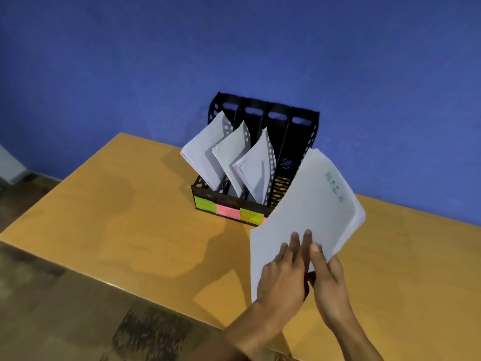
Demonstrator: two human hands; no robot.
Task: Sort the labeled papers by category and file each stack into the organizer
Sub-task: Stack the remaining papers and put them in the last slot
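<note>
Both hands (pixel 303 277) under paper stack (pixel 307 204)

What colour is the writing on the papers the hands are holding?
Green, or teal-green. It shows near the top of the held paper stack in the head view.

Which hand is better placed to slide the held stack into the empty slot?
Probably the right hand: it pinches the stack at the lower edge, nearer the empty rightmost slot. The left hand lies flat on it.
</note>
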